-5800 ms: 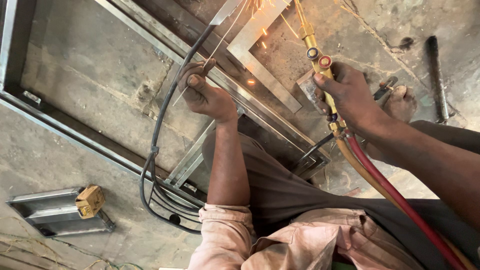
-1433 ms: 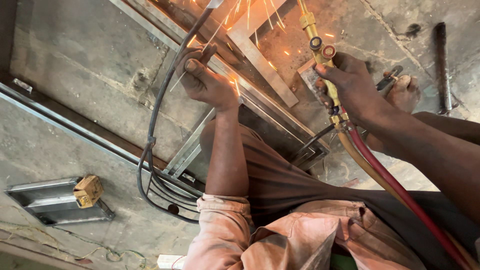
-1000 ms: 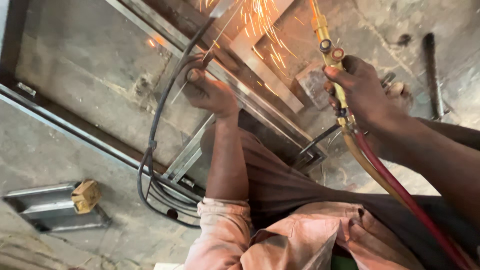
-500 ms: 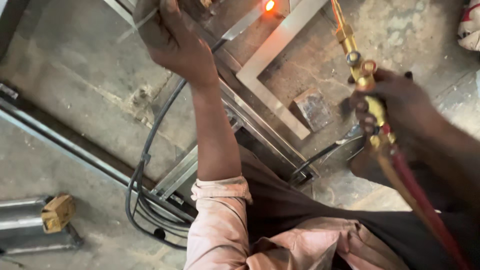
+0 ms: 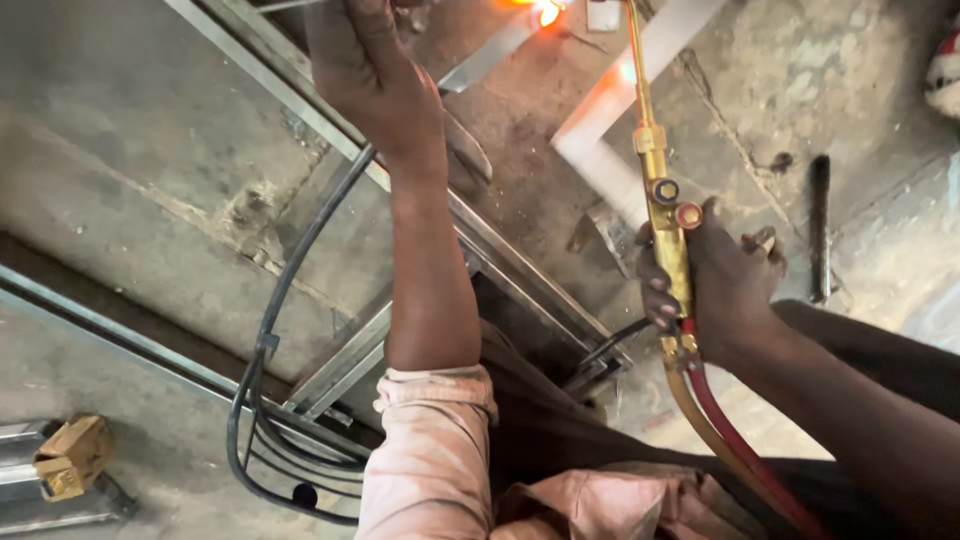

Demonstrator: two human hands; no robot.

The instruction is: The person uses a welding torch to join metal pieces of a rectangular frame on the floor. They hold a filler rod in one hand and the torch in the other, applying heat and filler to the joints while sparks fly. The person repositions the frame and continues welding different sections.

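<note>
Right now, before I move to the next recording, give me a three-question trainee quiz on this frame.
1. True or false: the right hand grips the brass torch.
2. Which hoses leave the torch's base? A) red and yellow B) blue and green
3. Fill in: the left hand is raised near the orange ____ at the frame's top.

Key: 1 true; 2 A, the red hose and yellow hose; 3 glow.

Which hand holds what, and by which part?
Right hand grips the brass gas torch by its handle, just above the red hose. Left hand is closed, but what it holds cannot be told.
</note>
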